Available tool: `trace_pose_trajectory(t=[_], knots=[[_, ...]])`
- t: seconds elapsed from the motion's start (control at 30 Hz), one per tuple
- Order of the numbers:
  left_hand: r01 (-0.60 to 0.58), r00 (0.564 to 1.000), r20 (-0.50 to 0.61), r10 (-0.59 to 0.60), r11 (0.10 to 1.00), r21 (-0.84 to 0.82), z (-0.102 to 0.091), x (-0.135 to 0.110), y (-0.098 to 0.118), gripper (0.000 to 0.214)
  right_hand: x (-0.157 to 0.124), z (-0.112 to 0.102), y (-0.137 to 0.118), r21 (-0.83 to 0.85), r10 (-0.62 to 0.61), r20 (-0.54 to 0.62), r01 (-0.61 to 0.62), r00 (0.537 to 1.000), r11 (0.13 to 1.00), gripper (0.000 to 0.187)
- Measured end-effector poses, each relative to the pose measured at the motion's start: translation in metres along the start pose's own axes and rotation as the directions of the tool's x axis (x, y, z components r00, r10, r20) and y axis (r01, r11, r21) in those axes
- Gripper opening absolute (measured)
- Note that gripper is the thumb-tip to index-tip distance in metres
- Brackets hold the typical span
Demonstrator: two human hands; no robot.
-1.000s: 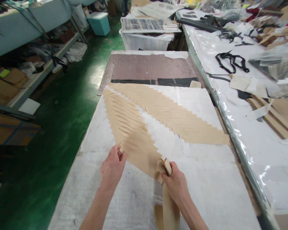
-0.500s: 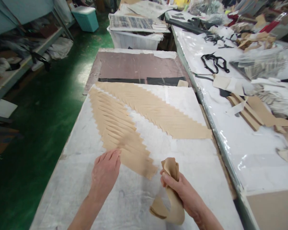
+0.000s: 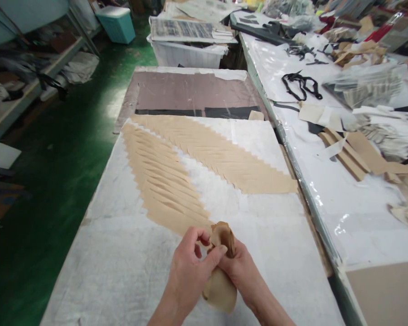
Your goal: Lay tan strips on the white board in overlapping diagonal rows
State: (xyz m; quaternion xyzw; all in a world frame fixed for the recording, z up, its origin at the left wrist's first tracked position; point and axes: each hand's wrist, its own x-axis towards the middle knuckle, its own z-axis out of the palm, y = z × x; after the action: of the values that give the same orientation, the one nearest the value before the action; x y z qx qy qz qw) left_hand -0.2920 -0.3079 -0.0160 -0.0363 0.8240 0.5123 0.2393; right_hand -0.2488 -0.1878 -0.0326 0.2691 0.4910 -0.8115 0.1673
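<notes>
My right hand (image 3: 243, 267) is closed round a curled bundle of thin tan strips (image 3: 221, 290), whose lower end hangs in a loop; whether they are cloth or leather I cannot tell. At the bundle's top edge, my left hand (image 3: 193, 262) pinches a strip between thumb and fingers. Just beyond both hands lies a row of overlapping tan strips (image 3: 166, 176), stepped along its sides, its near end partly hidden by my left hand. A second overlapping row (image 3: 217, 154) slants across the white-covered board (image 3: 122, 262) to the right.
A metal-edged table (image 3: 326, 203) runs along the right, with tan offcuts (image 3: 367, 151), black straps (image 3: 301, 86) and plastic-wrapped pieces (image 3: 370, 86). Behind the board stand a brownish panel (image 3: 190, 90) and a white bin (image 3: 187, 54). Green floor (image 3: 71, 149) and a shelf lie left.
My left hand has moved right and down from the near row to the bundle. My right hand has shifted slightly left, still holding it. The near row now lies flat and uncovered along its left side.
</notes>
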Motion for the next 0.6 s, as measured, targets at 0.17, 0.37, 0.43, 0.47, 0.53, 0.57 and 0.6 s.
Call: trace_pose_trajectory(t=[0.17,0.37,0.43,0.47,0.53,0.57,0.6], knots=[[0.075,0.996,0.065,-0.067,0.989,-0.129,-0.005,0.006,0.001,0.020,0.002,0.002,-0.001,-0.036,-0.015,0.036,0.016,0.999,0.999,0.037],[0.074,0.993,0.105,-0.054,0.976,-0.203,-0.018,0.010,-0.003,0.018,-0.001,-0.002,-0.002,0.119,0.140,0.031,-0.143,0.990,0.983,0.042],[0.084,0.988,0.142,-0.055,0.975,-0.205,-0.021,0.011,-0.004,0.018,0.000,-0.002,-0.002,0.152,0.150,0.006,-0.149,0.989,0.977,0.040],[0.089,0.986,0.159,-0.056,0.974,-0.209,-0.022,0.011,-0.005,0.018,0.001,-0.001,-0.003,0.156,0.149,-0.003,-0.147,0.989,0.977,0.039],[0.104,0.979,0.194,-0.058,0.967,-0.233,-0.023,0.011,-0.007,0.021,0.003,0.000,-0.003,0.155,0.146,-0.018,-0.142,0.989,0.978,0.038],[0.109,0.977,0.208,-0.056,0.961,-0.252,-0.023,0.011,-0.008,0.023,0.004,0.001,-0.003,0.156,0.146,-0.026,-0.141,0.989,0.978,0.037],[0.111,0.976,0.213,-0.053,0.955,-0.274,-0.023,0.011,-0.009,0.024,0.005,0.002,-0.004,0.160,0.148,-0.034,-0.140,0.988,0.977,0.036]])
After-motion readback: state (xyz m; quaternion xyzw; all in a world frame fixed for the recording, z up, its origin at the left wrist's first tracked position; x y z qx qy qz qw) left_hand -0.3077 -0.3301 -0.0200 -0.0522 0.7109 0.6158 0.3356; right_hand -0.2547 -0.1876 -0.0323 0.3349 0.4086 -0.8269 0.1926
